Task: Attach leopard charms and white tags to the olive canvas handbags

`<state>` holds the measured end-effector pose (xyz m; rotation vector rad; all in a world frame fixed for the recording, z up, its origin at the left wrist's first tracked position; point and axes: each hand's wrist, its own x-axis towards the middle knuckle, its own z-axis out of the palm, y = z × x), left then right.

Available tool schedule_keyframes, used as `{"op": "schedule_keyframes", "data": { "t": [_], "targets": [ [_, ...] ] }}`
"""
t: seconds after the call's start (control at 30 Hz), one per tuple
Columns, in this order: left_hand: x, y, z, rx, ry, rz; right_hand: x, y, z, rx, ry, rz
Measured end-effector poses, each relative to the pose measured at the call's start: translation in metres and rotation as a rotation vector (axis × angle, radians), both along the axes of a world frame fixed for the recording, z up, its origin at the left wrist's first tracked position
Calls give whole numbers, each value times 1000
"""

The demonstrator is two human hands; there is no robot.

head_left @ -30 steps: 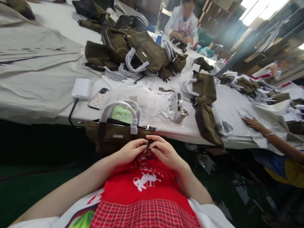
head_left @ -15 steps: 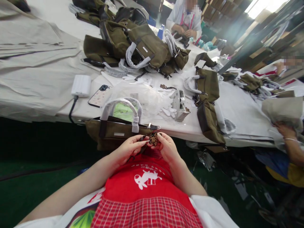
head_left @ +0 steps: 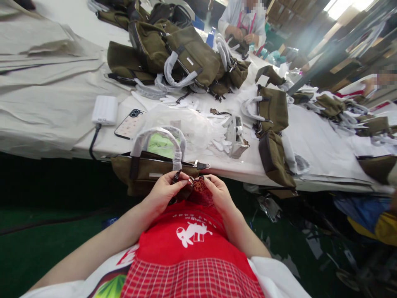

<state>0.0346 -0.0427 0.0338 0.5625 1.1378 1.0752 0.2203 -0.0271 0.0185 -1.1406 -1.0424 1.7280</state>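
- Tipped since the earlier frame: the charm, at twelve o'clock, pinched by my right hand.
- My left hand pinches near its ring; slack fingertips could drop it.
- Forearm bumps could shift the eleven-o'clock bag by the table.

Compared with 1 second ago, the flower-shaped charm has come out from between the bunched fingertips and lies spread at the right hand, looking redder than 0.5 seconds ago. A metal ring now shows beside it, and the dark strap stands higher in the left hand. At far right, the co-worker's hand has left view — an olive bag now shows there.
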Motion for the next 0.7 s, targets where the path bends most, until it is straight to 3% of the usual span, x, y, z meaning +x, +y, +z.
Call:
{"op": "schedule_keyframes", "data": {
  "t": [0.17, 0.43, 0.7],
  "targets": [
    [-1, -1, -2, 10, -4, -10, -2, -3, 3, 22, -13, 60],
    [-3, 0, -1, -29, -89, 78, 3, -4, 7, 434, -332, 118],
    [-7, 1, 4, -33, -78, 95, 4, -3, 15, 549, -415, 99]
  ]
}}
